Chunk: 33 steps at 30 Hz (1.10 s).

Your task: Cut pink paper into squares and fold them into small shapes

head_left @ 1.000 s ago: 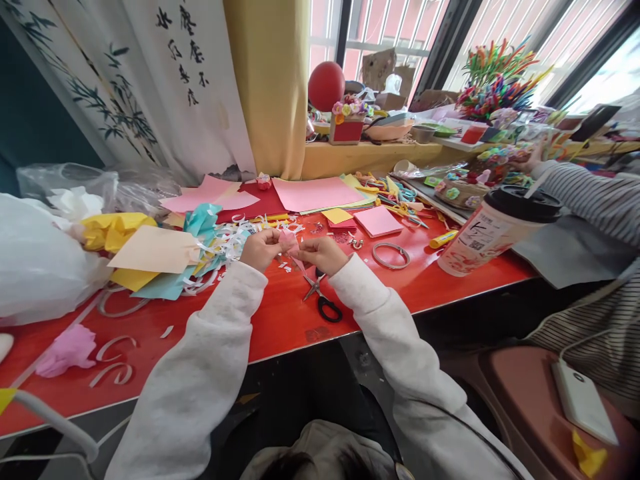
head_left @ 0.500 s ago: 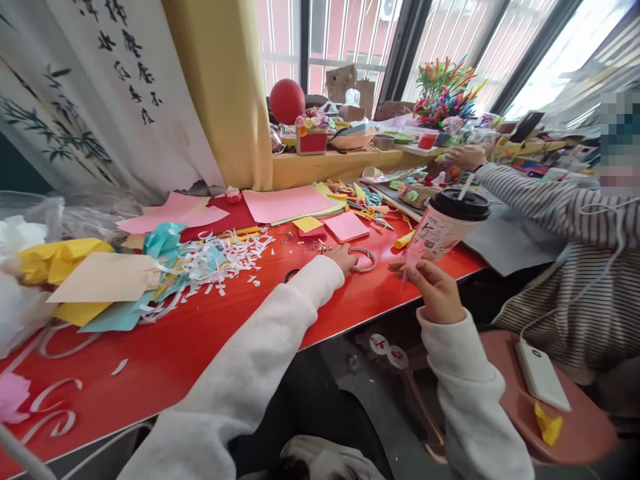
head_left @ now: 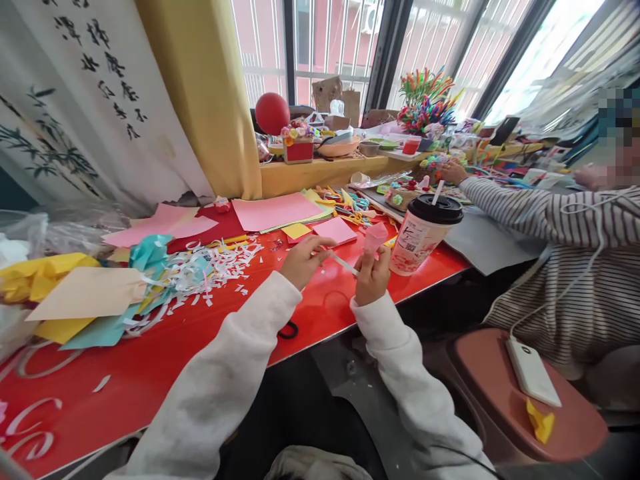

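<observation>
My left hand (head_left: pixel 304 261) is closed in a pinch on one end of a narrow pale strip (head_left: pixel 345 265), possibly tape, held above the red table. The strip runs across to my right hand (head_left: pixel 373 279), whose fingers also grip a folded piece of pink paper (head_left: pixel 376 236) that stands up from them. A cup (head_left: pixel 411 241) with a black lid and straw stands just right of my right hand. Behind both hands lies a stack of pink paper squares (head_left: pixel 336 231), with a yellow square (head_left: pixel 297 231) to its left.
Shredded white paper (head_left: pixel 220 263) and coloured sheets (head_left: pixel 90 293) cover the left of the table (head_left: pixel 170 373). Scissors handles (head_left: pixel 287 330) lie at the front edge. A person in a striped sleeve (head_left: pixel 505 200) reaches across at right. A power bank (head_left: pixel 534 372) rests on a stool (head_left: pixel 575 427).
My left hand has lifted off the table from beside a pale ring and drawn back. My right hand has moved left with the pink paper. The strip now spans both hands.
</observation>
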Each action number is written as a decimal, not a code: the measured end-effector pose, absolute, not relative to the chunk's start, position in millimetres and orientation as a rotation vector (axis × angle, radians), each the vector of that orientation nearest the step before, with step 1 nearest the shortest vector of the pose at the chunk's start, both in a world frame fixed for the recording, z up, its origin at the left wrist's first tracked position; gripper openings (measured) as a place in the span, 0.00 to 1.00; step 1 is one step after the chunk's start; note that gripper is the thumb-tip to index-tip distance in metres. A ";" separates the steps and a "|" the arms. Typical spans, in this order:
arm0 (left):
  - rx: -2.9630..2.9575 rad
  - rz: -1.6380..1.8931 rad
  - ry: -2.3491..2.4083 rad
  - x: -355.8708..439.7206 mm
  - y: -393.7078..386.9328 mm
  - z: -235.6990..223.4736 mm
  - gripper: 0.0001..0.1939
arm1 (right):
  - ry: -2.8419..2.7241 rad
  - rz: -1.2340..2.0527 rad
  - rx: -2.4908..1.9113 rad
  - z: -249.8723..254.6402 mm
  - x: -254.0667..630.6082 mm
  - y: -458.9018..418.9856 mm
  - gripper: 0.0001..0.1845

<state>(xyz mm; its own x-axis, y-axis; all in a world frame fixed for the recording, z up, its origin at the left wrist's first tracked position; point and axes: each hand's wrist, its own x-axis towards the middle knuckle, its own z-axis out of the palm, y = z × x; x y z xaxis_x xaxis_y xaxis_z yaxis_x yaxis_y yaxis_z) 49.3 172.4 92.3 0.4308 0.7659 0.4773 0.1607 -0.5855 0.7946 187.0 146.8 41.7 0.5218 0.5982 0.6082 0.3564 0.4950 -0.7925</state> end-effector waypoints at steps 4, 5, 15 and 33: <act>1.781 1.344 0.891 35.6 148.5 83.0 0.10 | -0.876 0.219 -1.045 48.2 148.0 139.5 0.11; 1.778 1.363 0.900 33.3 142.5 82.1 0.09 | -0.860 0.228 -1.044 49.6 141.5 137.6 0.11; 1.851 1.505 0.919 23.1 118.3 79.8 0.06 | -0.824 0.221 -1.031 56.2 112.4 129.9 0.10; 1.674 1.917 0.777 -13.8 117.4 106.0 0.18 | -1.142 0.536 -0.958 67.6 104.5 117.0 0.11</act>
